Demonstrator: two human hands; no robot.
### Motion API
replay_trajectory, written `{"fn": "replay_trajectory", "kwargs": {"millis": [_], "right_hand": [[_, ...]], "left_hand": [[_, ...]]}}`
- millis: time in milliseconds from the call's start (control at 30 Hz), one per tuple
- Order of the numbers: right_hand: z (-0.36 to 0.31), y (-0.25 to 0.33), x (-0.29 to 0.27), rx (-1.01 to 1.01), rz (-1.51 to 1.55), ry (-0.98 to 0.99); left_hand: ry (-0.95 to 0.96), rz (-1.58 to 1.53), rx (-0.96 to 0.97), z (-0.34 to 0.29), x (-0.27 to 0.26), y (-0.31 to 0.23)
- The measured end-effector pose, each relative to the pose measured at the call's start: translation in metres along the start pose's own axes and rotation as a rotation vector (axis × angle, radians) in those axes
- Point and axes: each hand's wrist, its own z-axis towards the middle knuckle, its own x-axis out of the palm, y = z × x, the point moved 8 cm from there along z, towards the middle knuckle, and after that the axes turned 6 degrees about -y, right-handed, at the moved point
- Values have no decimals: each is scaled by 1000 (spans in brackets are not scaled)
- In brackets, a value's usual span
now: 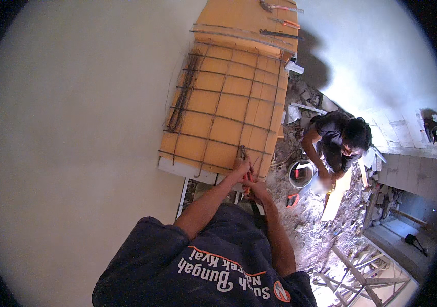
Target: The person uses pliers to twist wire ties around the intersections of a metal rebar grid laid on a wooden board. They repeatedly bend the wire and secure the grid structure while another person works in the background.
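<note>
A pair of red-handled pincers (248, 177) reaches over the near edge of a grid of thin steel bars (215, 115). My left hand (241, 166) is closed around the tool close behind its dark jaws, partly covering it. Lower down, my right hand (258, 190) is closed on the red handles. The jaws are at a bar in the grid's near right part; whether they grip wire there is too small to tell. Under the grid lies an orange board (233, 100). A bundle of thin dark wire (186, 94) rests along the grid's left side.
At the board's far end lie a hammer (282, 7), orange-handled pliers (290, 24) and a black bar (279, 34). To the right, a co-worker (333, 138) crouches on rubble over a yellow plank (337, 197), near a bucket (300, 174) and an orange-handled saw (292, 200). A pale wall (85, 128) stands left.
</note>
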Motion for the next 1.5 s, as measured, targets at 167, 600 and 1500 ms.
{"fn": "replay_trajectory", "kwargs": {"millis": [167, 600, 1500], "right_hand": [[-2, 23, -13, -387, -962, -565], [-22, 90, 16, -484, -1401, -445], [45, 21, -50, 174, -756, 113]], "left_hand": [[-633, 405, 429, -2, -9, -24], [261, -883, -128, 51, 34, 14], [286, -587, -75, 52, 49, 15]]}}
